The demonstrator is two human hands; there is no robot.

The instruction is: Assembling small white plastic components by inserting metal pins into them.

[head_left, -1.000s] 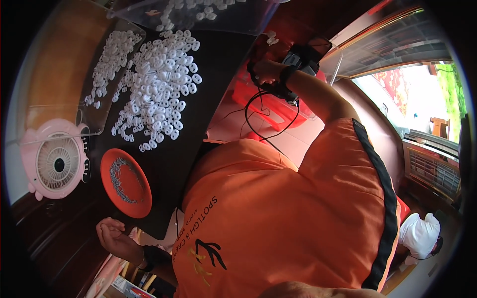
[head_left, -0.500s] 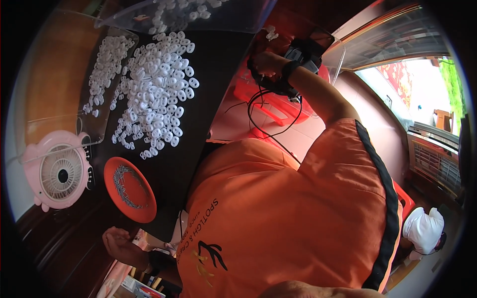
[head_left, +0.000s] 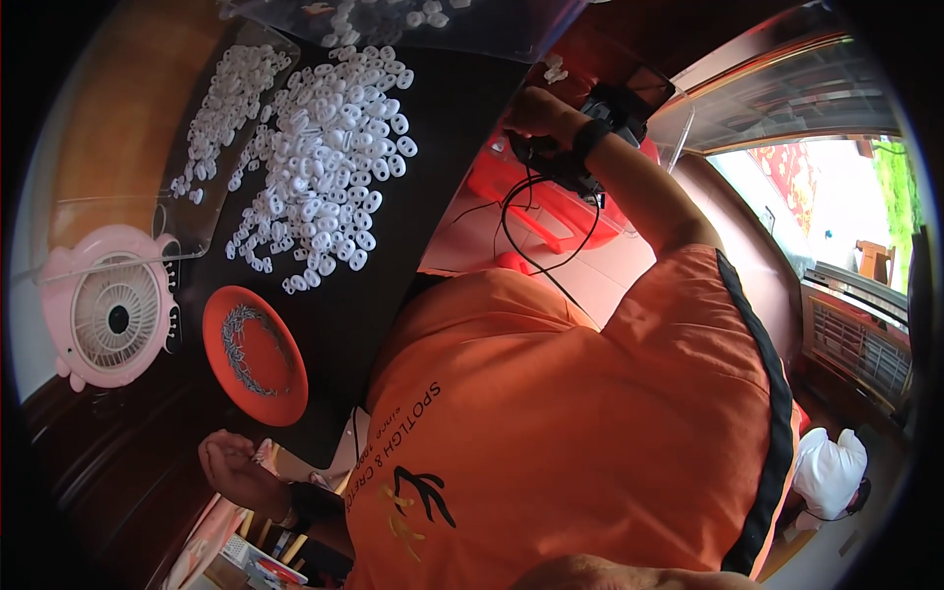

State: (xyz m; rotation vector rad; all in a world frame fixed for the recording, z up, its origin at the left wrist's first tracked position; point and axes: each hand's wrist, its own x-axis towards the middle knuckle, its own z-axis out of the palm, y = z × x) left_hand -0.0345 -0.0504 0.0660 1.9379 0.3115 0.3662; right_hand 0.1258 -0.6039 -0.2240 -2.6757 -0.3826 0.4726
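My left hand [head_left: 236, 470] hangs past the near end of the dark table, with loosely bent fingers and nothing visible in it. Beside it an orange-red plate [head_left: 283, 379] holds a curved heap of small grey metal pieces. My right hand [head_left: 539, 113] is beyond the table's right edge, over a black device with cables [head_left: 565, 162]; its fingers are in shadow, so I cannot make out their grip. Many small white plastic pieces with two holes [head_left: 329, 157] are heaped on the table. More white pieces [head_left: 231, 103] lie in a clear tray to their left.
A pink fan [head_left: 116, 313] stands at the left. At the top is a clear plastic bin [head_left: 462, 29] with white pieces inside. A red plastic stool [head_left: 531, 221] is below my right arm. Another person in a white shirt [head_left: 829, 472] is at the far right.
The view has shifted slightly, so the table and fan sit a little higher in it. Both hands stay in about the same places, the left beside the plate, the right at the black device.
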